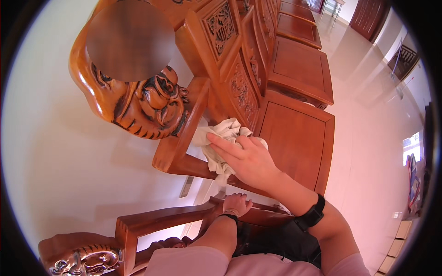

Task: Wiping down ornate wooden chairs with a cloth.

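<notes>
My right hand [251, 161], with a black band at its wrist, holds a crumpled cream cloth [223, 131]. Its index finger stretches over the cloth. The cloth lies against the armrest side of a carved reddish-brown wooden chair [294, 142], beside the seat panel. Lower down, my left hand [237, 204] rests with curled fingers on the wooden rail [214, 207] of a nearer chair; its fingertips are partly hidden. A large carved, polished wood ornament [152, 108] tops the far chair's arm, its upper part covered by a blurred disc.
More wooden seats [299, 62] run in a row toward the back. A pale wall [55, 138] stands at left. Shiny tiled floor [359, 129] spreads to the right. Another carved arm end [83, 257] juts up at lower left, and cardboard boxes [396, 248] stand at lower right.
</notes>
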Demonstrator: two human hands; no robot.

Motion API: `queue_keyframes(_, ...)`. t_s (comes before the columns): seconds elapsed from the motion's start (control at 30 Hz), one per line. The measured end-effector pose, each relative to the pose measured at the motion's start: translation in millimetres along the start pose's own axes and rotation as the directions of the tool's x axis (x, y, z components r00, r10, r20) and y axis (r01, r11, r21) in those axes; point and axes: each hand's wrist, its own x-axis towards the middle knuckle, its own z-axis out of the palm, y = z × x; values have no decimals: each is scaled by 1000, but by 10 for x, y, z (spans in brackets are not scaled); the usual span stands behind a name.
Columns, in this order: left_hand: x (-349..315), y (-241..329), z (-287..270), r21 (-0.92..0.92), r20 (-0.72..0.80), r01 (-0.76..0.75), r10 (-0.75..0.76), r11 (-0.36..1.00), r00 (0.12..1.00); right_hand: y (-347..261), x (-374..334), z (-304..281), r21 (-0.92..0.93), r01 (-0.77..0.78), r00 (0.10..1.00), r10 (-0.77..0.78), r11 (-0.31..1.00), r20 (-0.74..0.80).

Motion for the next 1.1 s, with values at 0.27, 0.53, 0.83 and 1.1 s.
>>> queue_keyframes(0.27, -6, -30, 69, 57, 32, -1, -1, 998, 1000, 2, -438, 114, 36, -117, 993, 118, 992, -19)
queue_keyframes(0.53, 5, 0, 36, 25, 12, 18, -18, 1000, 1000, -45, 21, 77, -60, -20, 1000, 22, 998, 21)
queue_keyframes(0.83, 22, -23, 88, -15, -8, 0, 0, 1000, 1000, -38, -162, 35, -72, -103, 993, 106, 992, 44)
queue_keyframes(1.1, 4, 8, 36, 9, 28, 12, -12, 1000, 1000, 195, -995, 76, 187, -510, 849, 458, 839, 263)
